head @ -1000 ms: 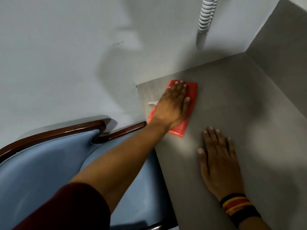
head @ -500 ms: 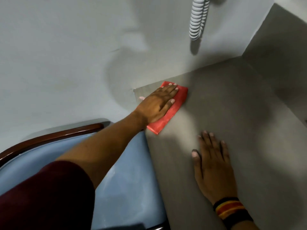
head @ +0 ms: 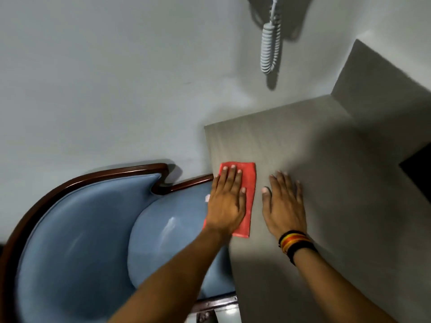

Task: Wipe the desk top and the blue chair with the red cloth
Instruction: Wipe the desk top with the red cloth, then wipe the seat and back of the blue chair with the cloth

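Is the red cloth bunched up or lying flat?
Flat: the red cloth lies as a neat rectangle on the desk top, pressed under the left hand.

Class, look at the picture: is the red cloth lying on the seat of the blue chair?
No: the red cloth lies flat on the desk top under the left hand, beside the blue chair.
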### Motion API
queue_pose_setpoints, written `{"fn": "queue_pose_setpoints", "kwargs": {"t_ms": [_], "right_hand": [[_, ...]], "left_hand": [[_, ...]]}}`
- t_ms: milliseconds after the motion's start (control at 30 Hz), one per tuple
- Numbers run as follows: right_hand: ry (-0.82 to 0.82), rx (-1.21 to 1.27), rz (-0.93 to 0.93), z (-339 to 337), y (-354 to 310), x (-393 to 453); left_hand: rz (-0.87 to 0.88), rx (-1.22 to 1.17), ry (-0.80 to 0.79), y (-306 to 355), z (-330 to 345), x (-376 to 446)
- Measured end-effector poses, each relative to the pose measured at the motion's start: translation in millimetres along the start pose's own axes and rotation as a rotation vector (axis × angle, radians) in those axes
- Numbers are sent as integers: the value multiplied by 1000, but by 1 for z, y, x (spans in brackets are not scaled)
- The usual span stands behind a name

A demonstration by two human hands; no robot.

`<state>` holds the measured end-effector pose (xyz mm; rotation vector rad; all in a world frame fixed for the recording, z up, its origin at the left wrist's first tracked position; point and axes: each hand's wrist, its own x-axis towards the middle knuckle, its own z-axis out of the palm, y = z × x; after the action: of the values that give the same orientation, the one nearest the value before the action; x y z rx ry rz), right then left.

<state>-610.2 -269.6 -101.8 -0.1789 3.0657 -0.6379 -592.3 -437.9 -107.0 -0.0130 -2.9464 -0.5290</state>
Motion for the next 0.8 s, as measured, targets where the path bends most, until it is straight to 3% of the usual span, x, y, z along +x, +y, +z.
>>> {"fn": "queue_pose_setpoints", "kwargs": {"t_ms": [67,167,300,433,567,800], "right_hand": [[-19,113,26,-6,-5,4],[-115,196,-63,-3,-27,25],[-154,154,-17,0,-78,44],[-111,331,114,1,-110,19],[-35,538,116,40,-154,-28],[-186,598,222,167,-216,-86]], "left_hand": [[-334,-83,92,10,-6,-26],[-728,-371,68,10,-16,-57],[-848,-630,109,5,-38,-73],[-1011,-965,91,-27,-40,-93],[-1089,-1087,71,-76,-70,-155],[-1230,-1086,-259,-197,-31,-234]]}}
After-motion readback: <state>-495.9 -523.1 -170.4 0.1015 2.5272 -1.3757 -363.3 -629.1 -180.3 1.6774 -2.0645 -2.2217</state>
